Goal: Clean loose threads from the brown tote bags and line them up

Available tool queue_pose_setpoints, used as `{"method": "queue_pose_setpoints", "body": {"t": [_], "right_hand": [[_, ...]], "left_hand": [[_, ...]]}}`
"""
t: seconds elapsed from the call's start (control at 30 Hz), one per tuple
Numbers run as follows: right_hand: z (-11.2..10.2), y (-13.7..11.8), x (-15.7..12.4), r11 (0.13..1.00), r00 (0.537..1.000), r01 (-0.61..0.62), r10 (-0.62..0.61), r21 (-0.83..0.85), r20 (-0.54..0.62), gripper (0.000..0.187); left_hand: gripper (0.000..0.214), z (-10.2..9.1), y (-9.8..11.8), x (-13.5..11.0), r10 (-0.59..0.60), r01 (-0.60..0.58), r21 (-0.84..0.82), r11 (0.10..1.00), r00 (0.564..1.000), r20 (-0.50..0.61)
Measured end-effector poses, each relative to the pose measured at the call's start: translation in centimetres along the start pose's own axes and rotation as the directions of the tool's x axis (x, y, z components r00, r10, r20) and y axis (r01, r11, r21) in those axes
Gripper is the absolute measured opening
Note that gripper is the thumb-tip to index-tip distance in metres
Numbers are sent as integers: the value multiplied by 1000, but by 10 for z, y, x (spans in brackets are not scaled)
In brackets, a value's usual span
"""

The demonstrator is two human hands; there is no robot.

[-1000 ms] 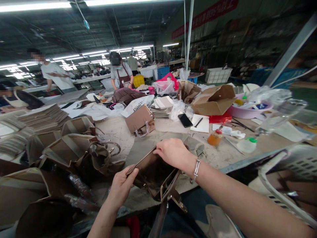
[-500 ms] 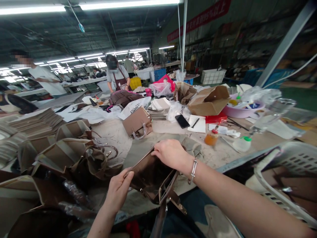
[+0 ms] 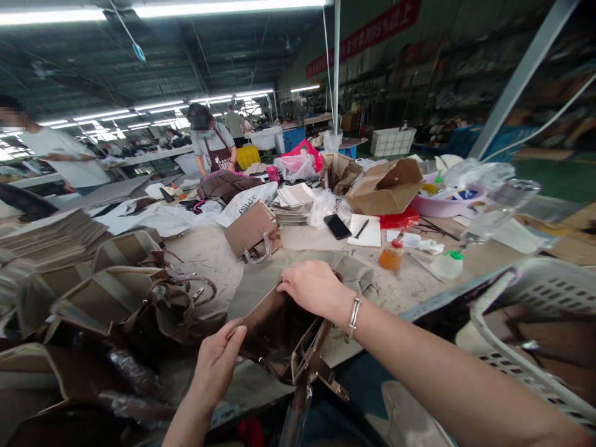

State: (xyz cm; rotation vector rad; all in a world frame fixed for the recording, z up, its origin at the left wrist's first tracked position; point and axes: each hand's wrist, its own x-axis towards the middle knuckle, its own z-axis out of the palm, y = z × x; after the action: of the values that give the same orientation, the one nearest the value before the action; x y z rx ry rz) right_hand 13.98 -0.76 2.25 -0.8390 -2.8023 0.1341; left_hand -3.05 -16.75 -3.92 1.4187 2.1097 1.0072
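Observation:
A brown handbag (image 3: 274, 329) lies on its side with its mouth towards me, at the near edge of the worktable. My left hand (image 3: 218, 357) pinches one corner of its upper rim between thumb and fingers. Farther along that same rim, my right hand (image 3: 314, 288) grips the edge, its fingers curled over and partly hidden. The bag's inside is dark. A strap with metal hardware and a plastic-wrapped handle (image 3: 298, 410) hang from its near side. Under the bag lies a grey sheet (image 3: 251, 282).
Several unfinished bags (image 3: 112, 292) crowd the left side. Ahead are a finished-looking brown bag (image 3: 251, 230), a phone (image 3: 338, 227), a notepad (image 3: 372, 231), an orange glue bottle (image 3: 391, 256) and a white bottle (image 3: 447, 266). A white basket (image 3: 484, 329) stands at right. A co-worker (image 3: 216, 146) stands across the table.
The view has turned slightly, so the surroundings sit a little farther left. Both hands keep their hold on the bag's rim, with hardly any movement.

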Motion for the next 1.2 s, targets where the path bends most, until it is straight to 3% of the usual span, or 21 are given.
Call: {"method": "queue_pose_setpoints", "body": {"t": [0.27,0.37,0.53,0.63,0.73,0.8,0.93,1.07,1.2], "right_hand": [[-1,-1,-1,998,998,-55,56,-15,4,28],[-3,0,-1,1000,1000,0,0,-8,-25,24],[-4,1,1,997,997,80,-80,-5,-9,23],[-4,1,3,995,995,103,-103,-3,-18,23],[-3,1,5,992,991,126,-126,-16,-40,22],[-2,1,7,990,989,137,-138,-26,-50,22],[-1,2,9,990,990,129,-132,-49,-46,21],[-8,8,5,989,991,123,-126,-86,-33,23],[-17,16,-5,975,980,197,-199,-103,-12,49]], "left_hand": [[45,-2,1,-1,6,-6,-9,1000,1000,22],[45,-3,3,0,4,-3,-16,1000,999,52],[44,-20,11,2,63,-66,6,998,975,211],[52,-37,20,6,135,-167,80,983,943,305],[63,-44,38,20,127,-184,256,949,966,223],[61,-38,53,35,142,-200,368,908,973,181],[30,-12,76,66,216,-333,500,800,936,277],[26,2,78,77,214,-350,534,769,929,301],[28,1,74,74,220,-345,521,781,932,287]]}}
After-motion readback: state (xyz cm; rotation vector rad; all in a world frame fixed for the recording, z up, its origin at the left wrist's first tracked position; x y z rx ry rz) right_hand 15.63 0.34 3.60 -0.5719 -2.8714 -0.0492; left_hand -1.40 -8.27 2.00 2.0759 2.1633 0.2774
